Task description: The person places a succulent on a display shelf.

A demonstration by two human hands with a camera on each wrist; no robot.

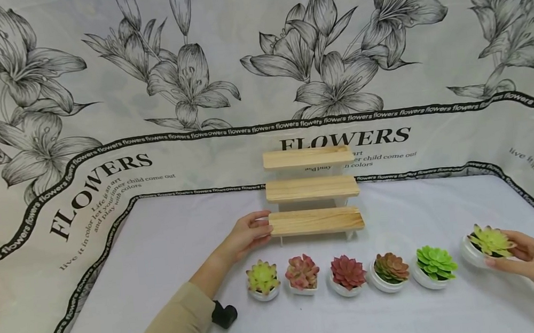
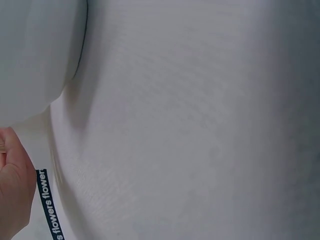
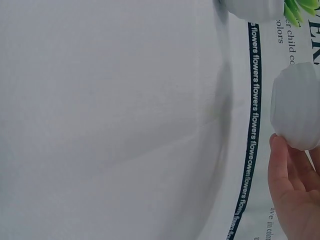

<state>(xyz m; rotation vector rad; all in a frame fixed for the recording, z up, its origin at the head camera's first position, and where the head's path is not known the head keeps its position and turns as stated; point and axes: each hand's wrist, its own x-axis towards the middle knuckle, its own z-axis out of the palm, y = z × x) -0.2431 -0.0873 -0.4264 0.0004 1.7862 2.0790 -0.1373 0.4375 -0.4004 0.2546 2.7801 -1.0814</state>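
My right hand (image 1: 529, 259) grips a potted succulent (image 1: 492, 241) with yellow-green, dark-tipped leaves, at the far right of the row of pots. Its white pot (image 3: 297, 107) shows between thumb and fingers in the right wrist view, tilted and apart from the cloth. At the left end of the lowest board of a three-tier wooden display stand (image 1: 316, 222), my left hand (image 1: 245, 236) holds the board's edge. Little of that grip shows in the left wrist view, where the hand (image 2: 15, 185) is cut off by the frame.
In front of the stand, potted succulents form a row: yellow-green (image 1: 262, 277), pink (image 1: 302, 272), dark red (image 1: 348, 273), brown-green (image 1: 391, 268) and bright green (image 1: 436, 263). A white cloth (image 1: 158, 241) covers the table. Behind hangs a flower-printed backdrop (image 1: 217, 155).
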